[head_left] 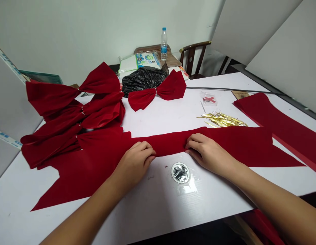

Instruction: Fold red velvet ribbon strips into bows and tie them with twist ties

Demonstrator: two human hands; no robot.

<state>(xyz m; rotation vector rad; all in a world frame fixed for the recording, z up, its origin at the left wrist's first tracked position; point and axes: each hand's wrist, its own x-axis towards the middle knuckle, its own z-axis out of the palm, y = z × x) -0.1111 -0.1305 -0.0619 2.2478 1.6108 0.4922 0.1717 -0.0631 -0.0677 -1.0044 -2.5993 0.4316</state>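
Observation:
A long red velvet strip (229, 144) lies across the white table (158, 200), its middle bunched into folds. My left hand (136, 163) pinches the gathered cloth on the left of the bunch, fingers curled onto it. My right hand (207, 151) pinches the same bunch a little to the right, fingers closed on the fabric. A silver wire spool in a clear bag (180, 173) lies just in front of the hands.
Finished red bows are piled at the left (71, 112), and one bow (158, 91) lies by a black plastic bag (144, 79). Gold twist ties (222, 119) lie right of centre. More red fabric (282, 127) is at the right edge. A water bottle (163, 43) and a chair (195, 56) stand behind.

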